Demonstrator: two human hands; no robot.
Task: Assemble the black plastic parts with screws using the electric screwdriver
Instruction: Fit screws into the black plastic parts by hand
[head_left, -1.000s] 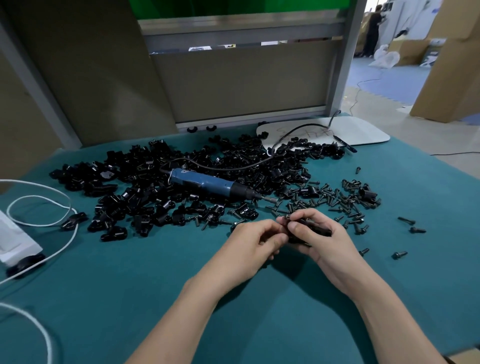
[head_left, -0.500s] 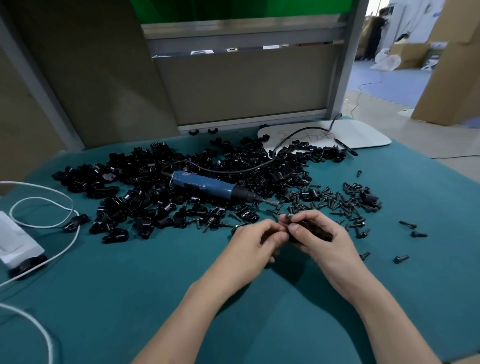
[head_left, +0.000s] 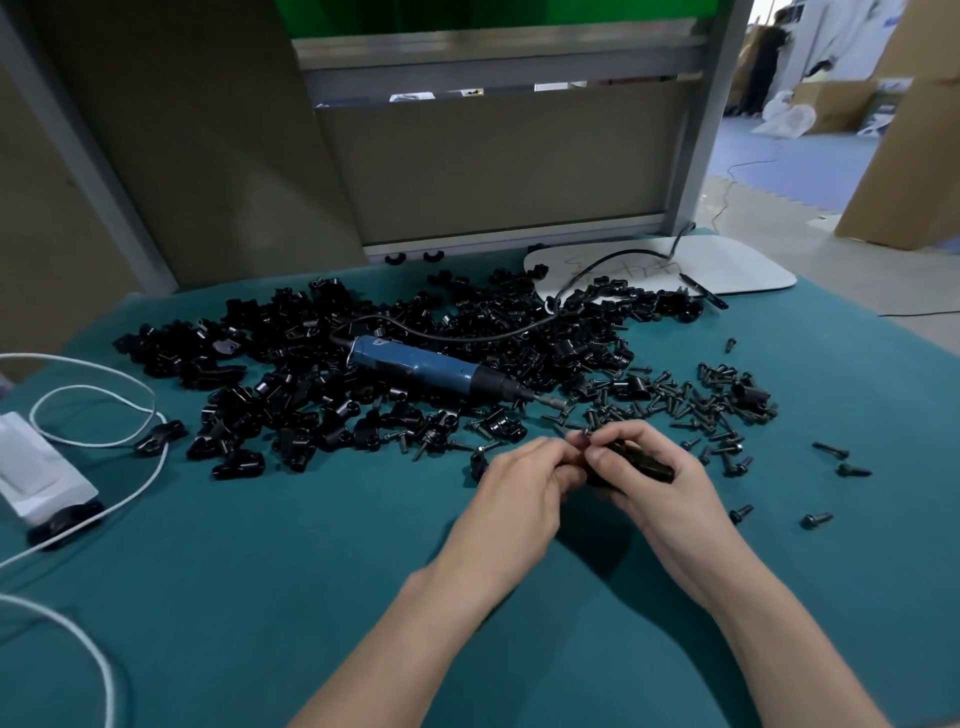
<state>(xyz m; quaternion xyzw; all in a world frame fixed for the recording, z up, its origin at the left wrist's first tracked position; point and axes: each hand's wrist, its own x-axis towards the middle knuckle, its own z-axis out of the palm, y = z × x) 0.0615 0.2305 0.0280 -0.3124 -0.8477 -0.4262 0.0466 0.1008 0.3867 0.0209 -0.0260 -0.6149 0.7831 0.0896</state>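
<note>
**Both hands at work over the teal cloth-covered table (head_left: 311, 571).** Your right hand (head_left: 660, 483) curls round a short black plastic part (head_left: 641, 464), which is held just above the cloth with its long axis running left to right. Your left hand (head_left: 519, 488) pinches at the part's left end with fingertips closed. Whether a screw sits between them is too small to tell.

The blue-bodied electric screwdriver (head_left: 421, 365) lies untouched on the heap of loose black plastic pieces (head_left: 291, 364), just beyond your hands. It runs from far left to near right, and its bit end points toward the scattered black screws (head_left: 675, 400). Its body lies beyond and to the left, so your left hand is judged the nearer one for picking it up.
</note>
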